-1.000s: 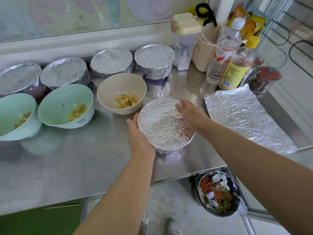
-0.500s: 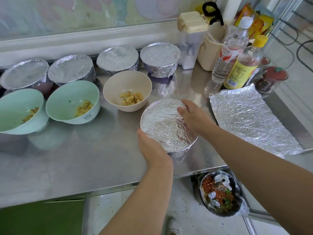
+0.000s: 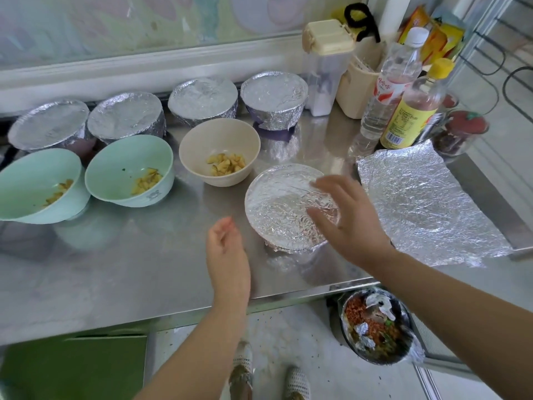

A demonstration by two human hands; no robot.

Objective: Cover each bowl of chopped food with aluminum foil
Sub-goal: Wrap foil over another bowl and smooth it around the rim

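Foil-covered bowl point(image 3: 284, 207) (near counter edge), hands point(image 3: 227, 255) apart

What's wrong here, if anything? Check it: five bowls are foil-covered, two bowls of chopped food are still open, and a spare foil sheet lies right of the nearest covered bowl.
One thing is wrong: three bowls are still open, not two. The head view shows a beige bowl and two green bowls uncovered. Five covered and the spare foil sheet right of the nearest covered bowl stand.
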